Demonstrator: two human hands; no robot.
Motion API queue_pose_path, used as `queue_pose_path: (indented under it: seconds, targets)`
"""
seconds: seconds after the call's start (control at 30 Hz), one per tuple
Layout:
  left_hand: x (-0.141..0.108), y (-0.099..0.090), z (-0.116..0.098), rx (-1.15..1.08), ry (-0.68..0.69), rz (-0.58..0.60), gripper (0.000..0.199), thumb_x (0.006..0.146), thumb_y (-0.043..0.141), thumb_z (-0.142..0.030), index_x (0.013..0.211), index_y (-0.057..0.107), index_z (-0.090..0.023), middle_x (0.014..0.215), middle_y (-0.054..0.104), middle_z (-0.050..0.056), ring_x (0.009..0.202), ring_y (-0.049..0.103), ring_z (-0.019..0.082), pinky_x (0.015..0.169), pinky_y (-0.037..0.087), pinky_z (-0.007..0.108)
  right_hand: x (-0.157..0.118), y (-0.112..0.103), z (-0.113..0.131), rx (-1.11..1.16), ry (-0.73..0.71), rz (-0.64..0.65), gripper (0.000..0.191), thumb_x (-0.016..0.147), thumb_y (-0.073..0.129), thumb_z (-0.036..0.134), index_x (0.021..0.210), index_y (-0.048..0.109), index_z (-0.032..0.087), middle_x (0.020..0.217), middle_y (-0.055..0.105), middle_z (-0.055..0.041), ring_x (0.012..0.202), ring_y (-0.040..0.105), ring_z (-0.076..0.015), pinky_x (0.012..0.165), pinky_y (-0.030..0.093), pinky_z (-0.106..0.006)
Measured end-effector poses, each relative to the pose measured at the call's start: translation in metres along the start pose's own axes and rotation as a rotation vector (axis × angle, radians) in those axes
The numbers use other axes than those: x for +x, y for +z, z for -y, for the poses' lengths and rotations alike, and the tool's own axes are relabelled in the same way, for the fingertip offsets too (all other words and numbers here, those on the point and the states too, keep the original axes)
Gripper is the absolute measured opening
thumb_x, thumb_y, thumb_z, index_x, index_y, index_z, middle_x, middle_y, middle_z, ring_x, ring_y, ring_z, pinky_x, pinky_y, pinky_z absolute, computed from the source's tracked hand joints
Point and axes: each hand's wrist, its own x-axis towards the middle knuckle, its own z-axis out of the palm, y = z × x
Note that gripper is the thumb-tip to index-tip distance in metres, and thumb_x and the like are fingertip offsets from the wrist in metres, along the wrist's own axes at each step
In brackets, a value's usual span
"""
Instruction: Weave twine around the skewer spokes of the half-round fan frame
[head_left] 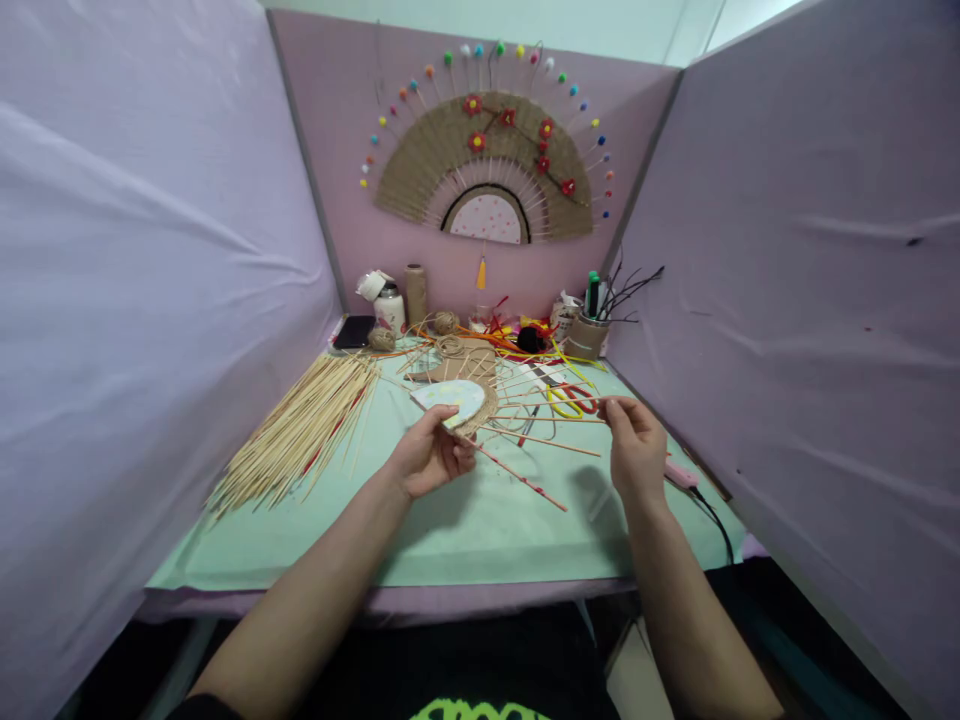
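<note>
A half-round craft piece [459, 399] has a pale patterned face, a twine-wrapped curved edge and thin sticks fanning out from it. My left hand [435, 455] grips its lower left part, thumb on the pale face and fingers curled below. At the right, my right hand [634, 440] pinches the tip of one stick [559, 403] between thumb and fingers. Below that, further sticks spread out to the right, the lowest one [525, 480] with reddish marks. The piece is held above the pale green tabletop [480, 560].
A pile of thin sticks [300, 430] lies at the left. Yellow-handled scissors [564, 402], red-handled scissors [583, 398], twine and a pink corded tool [681, 475] lie at the right. Behind stand a bottle [389, 310] and a pen holder [586, 336]. A decorated fan [427, 160] hangs on the back panel.
</note>
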Motion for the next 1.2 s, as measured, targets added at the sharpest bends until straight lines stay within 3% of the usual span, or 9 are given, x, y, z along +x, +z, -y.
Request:
queue_pose_path:
  seconds: [0.17,0.33,0.47,0.63,0.8,0.93,1.03,1.13,1.2]
  targets:
    - [0.005,0.003,0.005,0.005,0.046,0.037,0.013,0.078,0.058,-0.027,0.074,0.056,-0.014,0.053,0.051,-0.002,0.041,0.043,0.007,0.046,0.039,0.019,-0.047,0.014,0.022,-0.011,-0.031,0.209,0.018,0.08,0.066,0.037,0.084,0.067,0.019,0.08,0.067,-0.0043,0.076,0.061,-0.0184,0.073,0.05,-0.033]
    - [0.011,0.005,0.018,0.004,0.123,0.057,0.013,0.078,0.06,-0.027,0.078,0.059,-0.014,0.054,0.053,-0.002,0.042,0.043,0.006,0.047,0.04,0.018,-0.084,0.053,0.031,0.217,0.151,0.495,0.032,0.075,0.073,0.033,0.104,0.066,0.023,0.089,0.067,-0.0039,0.077,0.063,-0.0181,0.073,0.052,-0.033]
    - [0.013,0.009,0.027,0.047,0.169,0.002,0.019,0.082,0.056,-0.029,0.088,0.063,-0.013,0.058,0.059,0.001,0.051,0.055,0.01,0.054,0.047,0.021,-0.101,0.085,0.032,0.416,0.226,0.392,0.054,0.071,0.077,0.03,0.119,0.054,0.025,0.099,0.065,-0.0023,0.089,0.064,-0.0188,0.084,0.052,-0.035]
    - [0.015,0.015,0.035,0.028,0.236,-0.019,0.015,0.08,0.059,-0.025,0.091,0.063,-0.014,0.072,0.067,0.002,0.057,0.058,0.009,0.053,0.046,0.018,-0.104,0.102,0.04,0.507,0.253,0.229,0.047,0.072,0.076,0.03,0.113,0.055,0.023,0.108,0.064,-0.0039,0.1,0.061,-0.0186,0.093,0.048,-0.034]
    - [0.019,0.016,0.039,0.029,0.209,-0.05,0.014,0.079,0.063,-0.028,0.078,0.059,-0.015,0.058,0.059,-0.003,0.045,0.048,0.006,0.049,0.041,0.016,-0.102,0.105,0.044,0.45,0.3,0.149,0.042,0.072,0.074,0.035,0.107,0.055,0.021,0.101,0.064,-0.0039,0.095,0.061,-0.0185,0.088,0.05,-0.033]
    - [0.023,0.006,0.035,0.24,0.079,0.04,0.033,0.082,0.062,-0.043,0.07,0.06,-0.013,0.054,0.056,0.0,0.045,0.049,0.007,0.049,0.04,0.018,-0.101,0.106,0.038,0.482,0.36,0.075,0.04,0.076,0.069,0.035,0.111,0.053,0.021,0.102,0.064,-0.0042,0.092,0.062,-0.0178,0.084,0.051,-0.032]
    - [0.018,-0.006,0.032,0.535,0.011,0.094,0.039,0.078,0.066,-0.051,0.078,0.066,-0.012,0.068,0.066,0.007,0.057,0.058,0.011,0.05,0.039,0.019,-0.099,0.104,0.031,0.558,0.39,0.047,0.031,0.079,0.064,0.035,0.106,0.053,0.021,0.101,0.065,-0.0037,0.09,0.063,-0.0172,0.08,0.052,-0.031]
    - [0.0,-0.01,0.032,0.893,0.168,0.011,0.02,0.07,0.077,-0.031,0.08,0.07,-0.015,0.075,0.069,0.008,0.064,0.06,0.015,0.056,0.041,0.021,-0.098,0.102,0.026,0.613,0.429,0.022,0.028,0.08,0.064,0.035,0.101,0.053,0.021,0.095,0.064,-0.0018,0.082,0.062,-0.015,0.072,0.052,-0.028]
    - [-0.016,-0.009,0.033,1.092,0.425,-0.07,0.011,0.068,0.077,-0.024,0.075,0.072,-0.019,0.074,0.068,0.005,0.069,0.06,0.017,0.063,0.044,0.024,-0.099,0.1,0.026,0.621,0.435,-0.002,0.028,0.078,0.066,0.036,0.099,0.053,0.022,0.094,0.062,-0.0009,0.078,0.06,-0.0135,0.068,0.053,-0.027]
